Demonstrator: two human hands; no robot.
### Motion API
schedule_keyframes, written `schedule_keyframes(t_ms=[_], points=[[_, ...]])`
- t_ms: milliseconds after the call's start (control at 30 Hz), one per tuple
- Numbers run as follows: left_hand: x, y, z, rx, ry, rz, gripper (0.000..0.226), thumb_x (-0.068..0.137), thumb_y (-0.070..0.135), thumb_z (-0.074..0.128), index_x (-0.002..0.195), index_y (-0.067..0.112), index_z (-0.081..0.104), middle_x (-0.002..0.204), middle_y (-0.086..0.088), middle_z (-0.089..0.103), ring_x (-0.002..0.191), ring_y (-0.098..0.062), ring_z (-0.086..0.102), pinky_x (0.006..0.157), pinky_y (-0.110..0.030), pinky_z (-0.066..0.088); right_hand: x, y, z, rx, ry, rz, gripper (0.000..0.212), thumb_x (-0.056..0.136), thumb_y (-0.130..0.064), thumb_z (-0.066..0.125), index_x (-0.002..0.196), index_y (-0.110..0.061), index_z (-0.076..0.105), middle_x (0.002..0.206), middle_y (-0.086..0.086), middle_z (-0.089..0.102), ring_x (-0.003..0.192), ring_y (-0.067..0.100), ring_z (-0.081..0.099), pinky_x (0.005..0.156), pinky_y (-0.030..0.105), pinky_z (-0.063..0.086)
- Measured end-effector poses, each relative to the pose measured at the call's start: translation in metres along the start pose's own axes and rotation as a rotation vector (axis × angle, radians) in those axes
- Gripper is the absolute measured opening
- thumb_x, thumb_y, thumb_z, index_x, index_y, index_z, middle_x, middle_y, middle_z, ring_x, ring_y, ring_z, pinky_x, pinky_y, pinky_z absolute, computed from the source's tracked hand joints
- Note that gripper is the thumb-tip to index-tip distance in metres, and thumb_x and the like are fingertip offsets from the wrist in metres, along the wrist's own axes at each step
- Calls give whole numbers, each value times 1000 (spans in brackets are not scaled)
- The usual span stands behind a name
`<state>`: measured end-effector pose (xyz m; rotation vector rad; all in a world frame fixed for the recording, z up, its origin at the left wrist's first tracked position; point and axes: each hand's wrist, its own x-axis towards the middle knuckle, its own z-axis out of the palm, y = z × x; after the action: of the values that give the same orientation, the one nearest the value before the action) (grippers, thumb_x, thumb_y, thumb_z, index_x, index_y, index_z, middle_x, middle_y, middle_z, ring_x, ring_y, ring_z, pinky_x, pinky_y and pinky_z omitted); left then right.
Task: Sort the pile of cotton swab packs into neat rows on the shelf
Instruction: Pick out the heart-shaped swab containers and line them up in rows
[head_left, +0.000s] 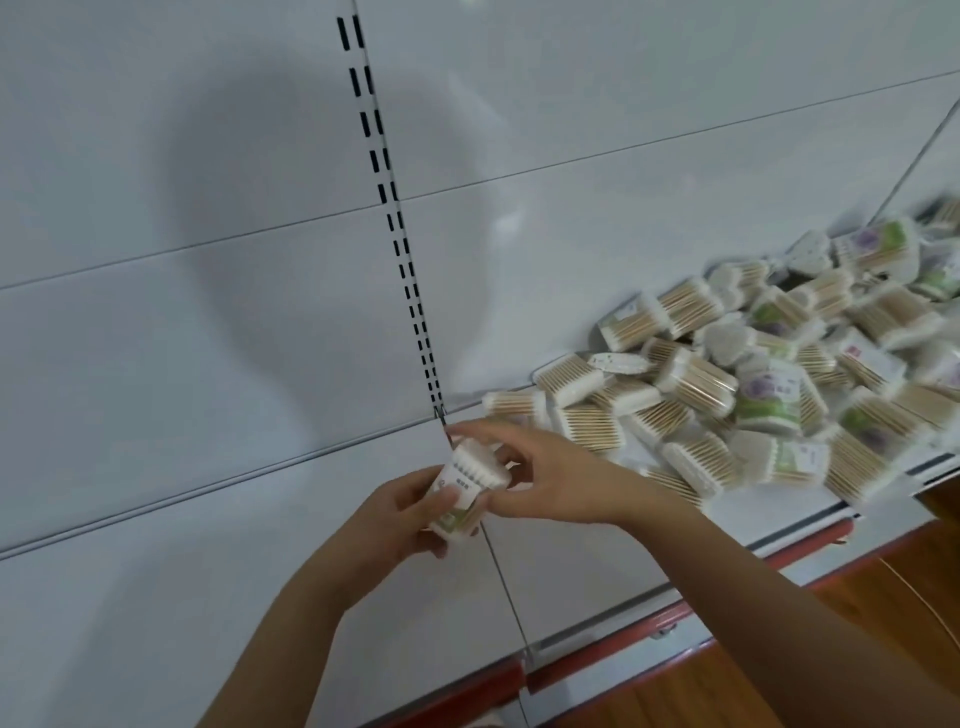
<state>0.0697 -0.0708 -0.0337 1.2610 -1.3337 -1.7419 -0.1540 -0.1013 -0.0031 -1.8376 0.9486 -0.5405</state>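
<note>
Both hands meet over the white shelf (249, 597), just in front of the slotted upright strip (387, 182) that divides its back wall. The left hand (410, 514) has its fingers and thumb curled around the lower part of a cotton swab pack (465, 491), thumb lying across the green-and-white label. The right hand (540, 478) reaches in from the right and pinches the same pack near its top, its fingers arched over the white swab tips. The pack is held slightly tilted above the shelf, apart from the rest.

To the right, on the next shelf section, lies the pile of packs (753, 374), heaped without order against the back wall and spreading toward the near edge. Some show wooden sticks through clear plastic, others green or purple labels. A red strip (613, 660) runs along the shelf's near edge, and wooden floor (883, 597) shows below on the right.
</note>
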Motion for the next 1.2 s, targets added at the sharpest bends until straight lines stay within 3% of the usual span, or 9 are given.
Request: schedule_keyframes(t_ms=[167,267,367,500,633,733,867,1000,1200], points=[[11,-11,23,-102,201,38,51,79,27,80,126,18,61,118,-5,72,104,-25,71,80,-35,59,-28,35,-28,-319,321,109,58,83,-47,74,135,-33,51,124,-18,53,98,1,57,90,30,52],[16,-18,33,-177,289,33,56,76,18,83,126,16,58,121,-8,70,107,-26,71,84,-41,60,-46,59,-40,-646,207,183,61,78,-61,70,130,-33,53,123,-16,51,112,6,50,96,28,45],[22,-23,41,-142,347,42,63,73,22,87,127,18,56,124,-6,69,108,-22,71,91,-45,58,-52,74,-33,-809,147,151,62,82,-49,69,138,-33,47,133,-10,49,120,14,47,95,31,43],[27,-24,54,-68,343,64,58,77,22,83,127,21,54,122,0,70,108,-17,70,96,-42,56,-55,80,-29,-624,237,154,54,83,-32,67,133,-27,46,125,-6,52,114,15,52,85,33,51],[31,-25,62,-55,354,79,60,77,24,86,128,22,54,122,1,70,108,-15,70,89,-33,58,-58,68,-38,-379,410,179,47,76,-46,78,107,-29,48,96,-13,59,85,4,59,71,29,50],[32,-23,66,-122,380,92,55,79,16,78,129,19,53,121,-3,70,107,-17,70,82,-29,60,-58,61,-44,-253,493,134,41,77,-44,78,110,-34,55,101,-15,61,91,0,58,77,22,48],[29,-23,67,-117,417,95,55,81,16,77,129,24,53,123,1,69,111,-15,69,94,-38,58,-52,56,-43,-122,454,271,45,78,-44,71,109,-38,38,100,-13,58,85,10,61,74,36,52],[13,-27,54,-79,469,99,52,85,15,77,129,29,52,125,7,68,111,-8,67,98,-35,54,-34,44,-27,-117,491,246,39,83,-37,75,109,-26,47,94,-8,59,75,6,55,60,13,41],[-29,-30,18,-94,595,112,53,84,15,78,128,30,53,125,9,68,111,-13,68,99,-40,54,7,23,16,-16,464,11,45,89,-44,68,130,-34,52,119,-19,58,103,0,58,74,6,44]])
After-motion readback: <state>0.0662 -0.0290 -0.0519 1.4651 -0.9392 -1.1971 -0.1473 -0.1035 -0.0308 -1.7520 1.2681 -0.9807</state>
